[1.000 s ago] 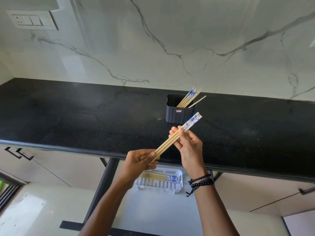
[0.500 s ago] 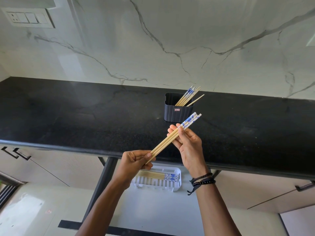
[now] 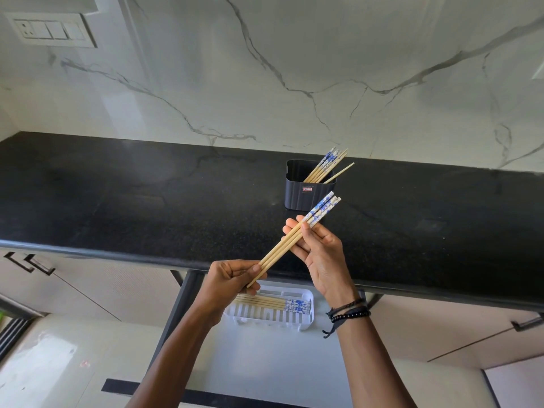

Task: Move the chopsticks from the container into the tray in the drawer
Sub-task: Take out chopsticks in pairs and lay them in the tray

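Observation:
I hold a small bundle of wooden chopsticks (image 3: 287,247) with blue-and-white patterned tops, slanted over the counter's front edge. My left hand (image 3: 228,282) grips their bare tips; my right hand (image 3: 319,251) pinches them near the patterned ends. Behind them a black ribbed container (image 3: 301,195) stands on the counter with several more chopsticks (image 3: 325,166) leaning out to the right. Below the counter, a white slotted tray (image 3: 297,319) lies in the open drawer (image 3: 265,363), and several chopsticks (image 3: 273,303) rest across its back part.
The black stone counter (image 3: 132,207) runs the whole width, backed by a white marble wall with a switch panel (image 3: 50,30) at top left. Shut cabinet fronts with dark handles (image 3: 32,265) flank the drawer on both sides.
Both hands hold the same bundle in nearly the same pose; it has drifted slightly lower and left, and the patterned ends look more even.

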